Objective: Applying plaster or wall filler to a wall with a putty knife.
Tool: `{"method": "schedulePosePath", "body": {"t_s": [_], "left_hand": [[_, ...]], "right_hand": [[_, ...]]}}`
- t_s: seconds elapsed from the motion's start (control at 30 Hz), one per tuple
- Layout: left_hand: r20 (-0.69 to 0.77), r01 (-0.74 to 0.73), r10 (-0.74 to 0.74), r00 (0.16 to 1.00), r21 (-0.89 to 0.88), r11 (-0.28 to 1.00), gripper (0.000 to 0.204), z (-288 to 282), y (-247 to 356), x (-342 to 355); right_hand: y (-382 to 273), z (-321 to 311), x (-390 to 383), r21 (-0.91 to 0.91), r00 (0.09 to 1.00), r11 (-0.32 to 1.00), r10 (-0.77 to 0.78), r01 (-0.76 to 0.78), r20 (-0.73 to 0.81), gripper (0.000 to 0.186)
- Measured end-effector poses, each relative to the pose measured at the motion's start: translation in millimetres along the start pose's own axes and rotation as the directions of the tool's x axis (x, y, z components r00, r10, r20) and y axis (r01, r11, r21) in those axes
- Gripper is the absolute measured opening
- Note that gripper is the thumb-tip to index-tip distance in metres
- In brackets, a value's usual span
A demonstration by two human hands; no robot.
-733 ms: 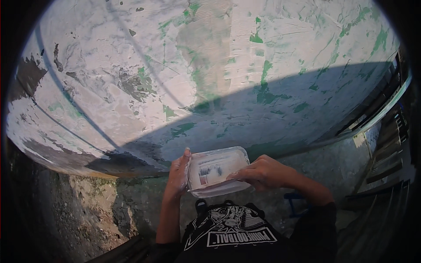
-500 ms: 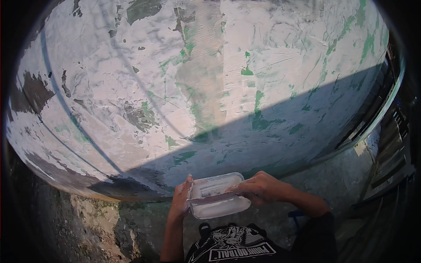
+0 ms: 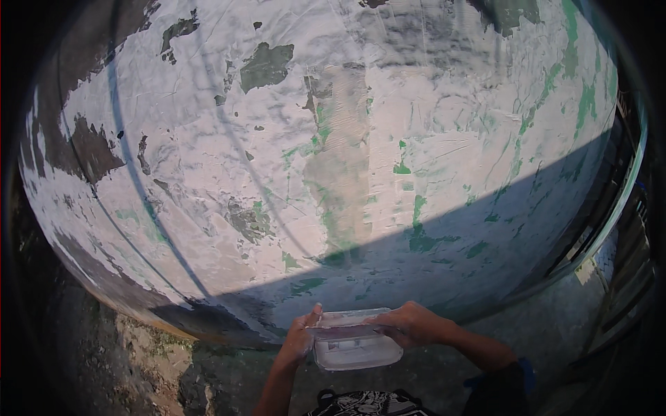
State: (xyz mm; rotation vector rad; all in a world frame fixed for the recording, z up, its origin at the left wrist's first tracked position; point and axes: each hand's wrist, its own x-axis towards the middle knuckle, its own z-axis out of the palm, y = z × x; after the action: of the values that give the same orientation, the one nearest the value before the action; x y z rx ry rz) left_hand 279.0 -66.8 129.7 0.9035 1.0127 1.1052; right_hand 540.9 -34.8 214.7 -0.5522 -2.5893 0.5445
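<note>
Low in front of me, my left hand (image 3: 300,337) grips the left side of a clear plastic tub (image 3: 359,358) with rounded corners, its thumb up along the rim. White paste coats the inside of the tub. My right hand (image 3: 415,324) is closed on the right end of a wide, flat putty scraper (image 3: 352,333), which lies across the top of the tub. The fingers hide that end of the scraper. Beyond both hands stands a wall (image 3: 277,184) smeared with white filler, with green paint and grey patches showing through.
A slanting shadow crosses the lower wall. At the wall's foot on the left is rough, broken ground (image 3: 156,353). On the right, a pale green curved edge (image 3: 628,201) runs beside dark slatted pieces (image 3: 630,253).
My view has tilted up, so the wall, hands and tub sit lower in the picture. The scraper has shifted over the tub, and the tub's tilt has changed slightly. Both grips stay the same.
</note>
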Motion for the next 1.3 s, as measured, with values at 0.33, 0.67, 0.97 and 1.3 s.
{"method": "schedulePosePath", "body": {"t_s": [0.33, 0.67, 0.97, 1.3], "left_hand": [[-0.082, -0.012, 0.007, 0.997, -0.054, 0.998, 0.054, 21, -5, -18], [-0.068, -0.074, 0.061, 0.996, -0.211, 0.975, 0.059, -3, 38, -36], [0.048, -0.087, 0.101, 0.994, -0.231, 0.969, 0.060, -91, 72, -48], [0.027, 0.015, -0.009, 1.000, -0.220, 0.975, 0.059, -215, 60, -86]], "right_hand": [[0, -11, -13, 0.073, 0.998, 0.997, -0.034, 0.037, -0.049, 0.034], [-5, -21, 33, 0.971, 0.913, 0.224, 0.408, -0.083, -0.016, 0.038], [-92, -46, 123, 0.820, 0.716, 0.424, 0.423, 0.384, -0.555, 0.037], [-112, -83, 316, -0.573, 0.251, 0.738, -0.515, -0.358, -0.820, 0.053]]}}
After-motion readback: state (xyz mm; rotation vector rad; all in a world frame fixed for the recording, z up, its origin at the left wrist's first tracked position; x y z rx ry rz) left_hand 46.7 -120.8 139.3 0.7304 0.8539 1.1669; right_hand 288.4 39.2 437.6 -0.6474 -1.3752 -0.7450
